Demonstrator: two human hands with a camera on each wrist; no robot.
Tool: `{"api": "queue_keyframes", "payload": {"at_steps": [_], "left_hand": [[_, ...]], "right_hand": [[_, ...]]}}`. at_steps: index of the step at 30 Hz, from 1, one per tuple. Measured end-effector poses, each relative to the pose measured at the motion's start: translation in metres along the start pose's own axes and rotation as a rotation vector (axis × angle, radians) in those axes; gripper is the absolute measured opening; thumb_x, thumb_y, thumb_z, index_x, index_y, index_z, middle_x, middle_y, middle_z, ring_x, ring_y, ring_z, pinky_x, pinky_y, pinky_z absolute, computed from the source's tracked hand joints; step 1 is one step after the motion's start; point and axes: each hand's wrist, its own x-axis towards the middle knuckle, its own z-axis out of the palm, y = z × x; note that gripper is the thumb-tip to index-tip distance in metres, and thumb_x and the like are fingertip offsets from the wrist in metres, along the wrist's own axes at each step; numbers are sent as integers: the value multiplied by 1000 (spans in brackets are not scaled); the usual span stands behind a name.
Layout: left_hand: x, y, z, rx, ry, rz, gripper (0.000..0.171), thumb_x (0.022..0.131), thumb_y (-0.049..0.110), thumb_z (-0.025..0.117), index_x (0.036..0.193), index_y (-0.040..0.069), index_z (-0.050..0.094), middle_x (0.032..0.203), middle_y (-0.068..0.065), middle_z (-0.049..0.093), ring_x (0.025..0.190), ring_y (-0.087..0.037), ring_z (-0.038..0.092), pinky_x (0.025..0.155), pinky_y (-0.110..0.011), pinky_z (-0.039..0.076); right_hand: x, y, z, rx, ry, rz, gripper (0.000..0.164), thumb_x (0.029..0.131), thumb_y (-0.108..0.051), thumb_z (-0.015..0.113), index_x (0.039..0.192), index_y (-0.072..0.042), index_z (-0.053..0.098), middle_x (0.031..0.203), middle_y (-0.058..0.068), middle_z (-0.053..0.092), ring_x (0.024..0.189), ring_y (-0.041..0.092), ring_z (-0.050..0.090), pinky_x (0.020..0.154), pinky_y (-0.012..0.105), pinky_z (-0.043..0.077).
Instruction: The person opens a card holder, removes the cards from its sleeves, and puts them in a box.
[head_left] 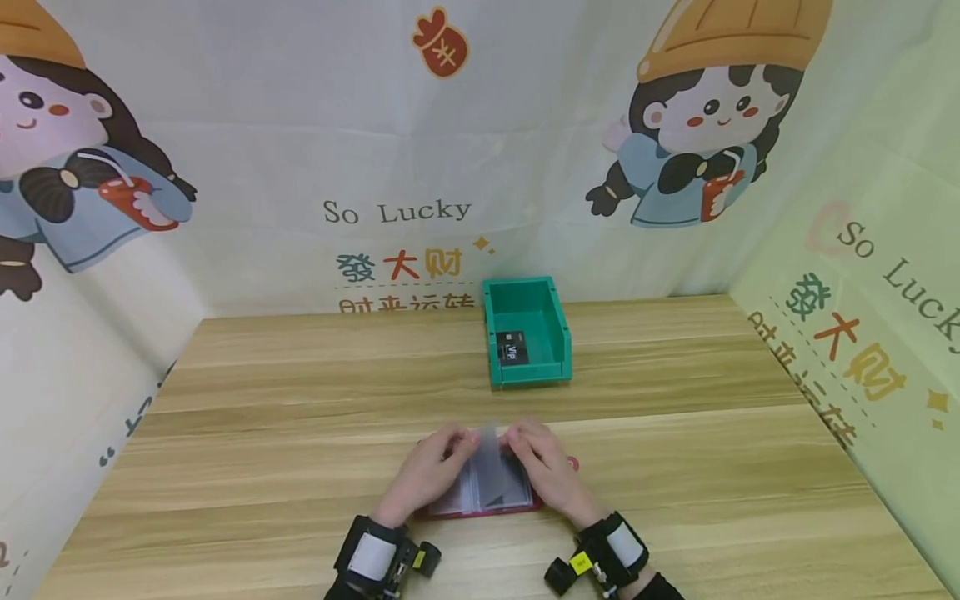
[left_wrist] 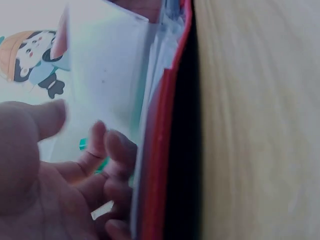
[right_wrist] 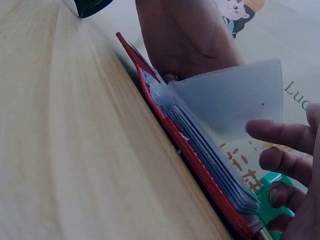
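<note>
A red-covered card holder (head_left: pixel 495 512) lies spread on the table, with clear plastic sleeves inside. One translucent sleeve (right_wrist: pixel 235 95) stands raised between the hands. My left hand (head_left: pixel 431 467) is over the holder's left side; in the left wrist view its thumb is apart from the loosely bent fingers (left_wrist: pixel 117 150), which rest near the red cover (left_wrist: pixel 160 150). My right hand (head_left: pixel 543 467) is at the right side. Its fingers (right_wrist: pixel 285 135) are spread beside the raised sleeve, and the right thumb is hidden in the right wrist view.
Beyond the hands stands a green plastic bin (head_left: pixel 531 375) with a black card (head_left: pixel 512 348) marked VIP inside. A printed cloth (head_left: pixel 525 167) hangs behind the wooden table (head_left: pixel 300 400) and along its sides. Both wrists wear black straps with small cameras (head_left: pixel 427 559).
</note>
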Motion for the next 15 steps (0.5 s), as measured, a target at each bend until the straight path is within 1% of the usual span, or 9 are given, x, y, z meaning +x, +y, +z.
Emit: {"api": "queue_keyframes", "payload": {"at_steps": [4, 6, 8, 10, 12, 15], "left_hand": [[0, 7, 1, -12, 29, -22, 40, 105, 45, 61, 117, 8, 66, 87, -3, 67, 76, -13, 57, 67, -27, 42], [0, 9, 2, -20, 51, -25, 45, 104, 47, 63, 120, 6, 64, 79, -1, 64, 70, -12, 54, 63, -26, 39], [0, 9, 1, -31, 77, -22, 49, 103, 46, 66, 124, 2, 62, 78, -2, 65, 68, -12, 55, 62, -26, 41], [-1, 9, 1, -40, 108, -13, 46, 102, 40, 69, 124, 0, 64, 74, -2, 63, 65, -11, 53, 60, -25, 40], [-1, 10, -1, -43, 143, -2, 37, 101, 31, 71, 120, -1, 68, 72, -3, 63, 63, -11, 52, 58, -24, 40], [-4, 10, -6, -44, 184, 9, 27, 97, 16, 71, 117, -3, 72, 73, -4, 65, 62, -10, 51, 56, -24, 40]], "right_hand": [[0, -1, 0, -15, -55, 14, 38, 112, -12, 45, 93, -4, 77, 98, 7, 67, 99, 11, 53, 89, 32, 42], [0, -2, 1, -37, -72, 7, 38, 112, -14, 46, 91, -4, 77, 97, 5, 66, 99, 13, 53, 90, 34, 40], [0, -1, 2, -63, -89, -2, 37, 111, -13, 46, 92, -5, 77, 98, 4, 65, 99, 14, 52, 92, 36, 39], [0, -1, 3, -95, -113, -3, 38, 111, -14, 46, 96, -6, 80, 98, 2, 64, 100, 15, 51, 92, 38, 37], [1, -1, 3, -130, -144, 15, 40, 112, -17, 45, 103, -9, 83, 98, -2, 61, 100, 13, 48, 92, 38, 34], [1, -3, 3, -179, -193, 34, 42, 114, -22, 43, 112, -14, 84, 97, -5, 55, 97, 10, 42, 91, 37, 32]]}}
